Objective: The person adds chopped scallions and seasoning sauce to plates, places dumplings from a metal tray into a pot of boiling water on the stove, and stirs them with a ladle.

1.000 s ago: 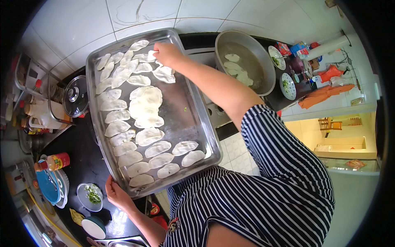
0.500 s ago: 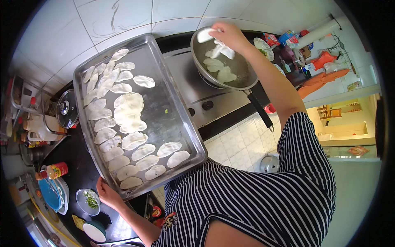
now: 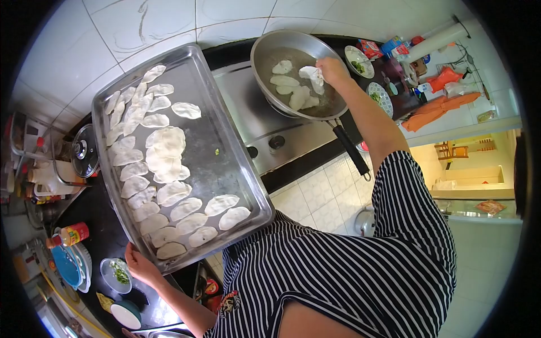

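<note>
Between the wide grey metal pan point(image 3: 262, 62) and the large rectangular steel tray point(image 3: 203, 143), a passage is left over the flat silver stove top point(image 3: 239, 101), with a round black knob point(image 3: 276, 142) standing at its front. The pan can be entered from above on its left, while its right rim is crossed by the right hand point(image 3: 333, 73), a white crescent-shaped dumpling point(image 3: 314, 76) at its fingertips. The front approach is obstructed by the long black handle point(image 3: 352, 151). Backward reach is bounded by the white tiled wall point(image 3: 231, 12). The tray's near-left corner is occupied by the left hand point(image 3: 141, 266).
</note>
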